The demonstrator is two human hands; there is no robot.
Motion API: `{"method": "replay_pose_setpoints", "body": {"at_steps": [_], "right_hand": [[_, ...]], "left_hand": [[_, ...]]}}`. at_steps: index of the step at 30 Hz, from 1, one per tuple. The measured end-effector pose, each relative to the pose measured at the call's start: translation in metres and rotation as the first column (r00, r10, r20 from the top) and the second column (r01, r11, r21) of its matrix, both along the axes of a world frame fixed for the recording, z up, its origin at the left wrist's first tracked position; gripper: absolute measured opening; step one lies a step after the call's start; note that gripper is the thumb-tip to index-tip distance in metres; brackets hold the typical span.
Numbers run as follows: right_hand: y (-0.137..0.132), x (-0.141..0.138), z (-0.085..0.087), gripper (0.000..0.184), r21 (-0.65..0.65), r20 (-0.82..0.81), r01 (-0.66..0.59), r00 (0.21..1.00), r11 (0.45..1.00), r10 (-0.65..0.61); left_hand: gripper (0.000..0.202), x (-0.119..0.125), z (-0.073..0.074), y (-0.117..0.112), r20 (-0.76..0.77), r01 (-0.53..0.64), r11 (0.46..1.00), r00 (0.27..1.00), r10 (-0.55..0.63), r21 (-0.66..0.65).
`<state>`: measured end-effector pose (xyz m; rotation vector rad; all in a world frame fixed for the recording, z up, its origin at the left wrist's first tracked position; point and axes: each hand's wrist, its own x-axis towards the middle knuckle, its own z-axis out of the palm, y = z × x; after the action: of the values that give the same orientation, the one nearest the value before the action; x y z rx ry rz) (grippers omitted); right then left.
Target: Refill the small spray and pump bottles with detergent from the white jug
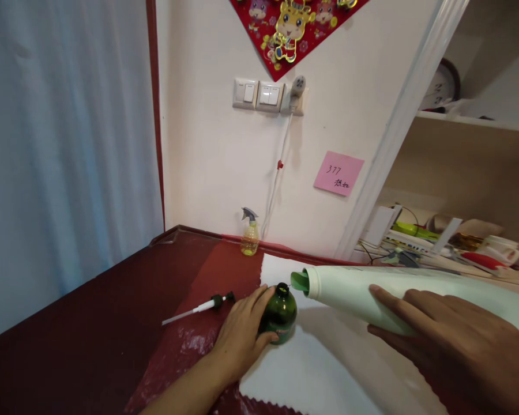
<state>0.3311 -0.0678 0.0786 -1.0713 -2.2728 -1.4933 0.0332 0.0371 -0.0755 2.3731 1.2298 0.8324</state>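
Nearly level, the big white bottle (350,291) lies with its long axis running right to left across the view. Its green spout (300,280) points left and hangs just above the open neck of the small green bottle (283,314). The right hand (450,340) carries the white bottle, its grip closed along the bottle's near side with the fingers laid lengthwise. The left hand (242,331) steadies the green bottle, which stands upright, the grip wrapped round its left flank with the thumb up by the shoulder.

The green bottle stands at the left edge of a white cloth (320,369) spread over a dark red desk (90,340). Just left of the hand 1 pump head (199,307) lies flat, its thin tube pointing left. Further back, against the wall, stands a small spray bottle (249,235) of yellow liquid.

On the wall hang 2 switch plates (259,95), a plug (298,86) with its cord dropping down, a pink note (338,173) marked 377, and a red decoration (285,29). A pale curtain (60,144) fills the left; a cluttered shelf (458,173) with a clock (443,86) stands right.
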Motion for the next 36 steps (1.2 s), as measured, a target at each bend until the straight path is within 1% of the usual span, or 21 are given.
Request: {"method": "replay_pose_setpoints", "body": {"at_steps": [6, 10, 14, 19, 23, 27, 33, 36], "right_hand": [[0.0, -0.004, 0.003, 0.028, 0.006, 0.008, -0.001, 1.0, 1.0, 0.001], [0.0, -0.004, 0.004, 0.032, 0.023, -0.009, -0.011, 1.0, 1.0, 0.011], [0.0, -0.003, 0.004, 0.03, 0.029, -0.004, -0.009, 1.0, 1.0, 0.009], [0.001, -0.002, 0.003, 0.031, 0.022, -0.001, -0.007, 1.0, 1.0, 0.007], [0.0, -0.004, 0.008, 0.032, 0.025, 0.014, -0.004, 1.0, 1.0, 0.003], [-0.001, -0.008, 0.014, 0.032, 0.059, 0.044, -0.01, 0.999, 0.998, 0.007], [-0.002, 0.001, 0.006, 0.032, 0.021, -0.002, 0.017, 1.0, 1.0, -0.017], [-0.002, 0.002, 0.005, 0.032, 0.015, 0.006, 0.02, 1.0, 1.0, -0.02]], "left_hand": [[0.09, 0.0, 0.001, 0.002, -0.003, 0.002, 1.0, 1.0, -0.002, -0.004], [0.089, 0.0, 0.002, 0.0, -0.019, 0.004, 1.0, 1.0, -0.004, -0.016], [0.089, 0.0, 0.003, -0.002, -0.012, 0.003, 1.0, 1.0, -0.003, -0.026], [0.088, 0.0, 0.002, 0.0, 0.001, 0.009, 1.0, 1.0, -0.009, -0.002], [0.09, -0.001, 0.0, 0.001, 0.012, 0.011, 1.0, 1.0, -0.011, 0.007], [0.09, -0.001, -0.002, 0.002, 0.001, 0.013, 1.0, 1.0, -0.013, 0.019], [0.092, 0.0, -0.005, 0.004, 0.011, 0.017, 0.999, 1.0, -0.017, 0.037], [0.091, -0.001, -0.004, 0.003, 0.008, 0.02, 0.999, 1.0, -0.02, 0.038]]}}
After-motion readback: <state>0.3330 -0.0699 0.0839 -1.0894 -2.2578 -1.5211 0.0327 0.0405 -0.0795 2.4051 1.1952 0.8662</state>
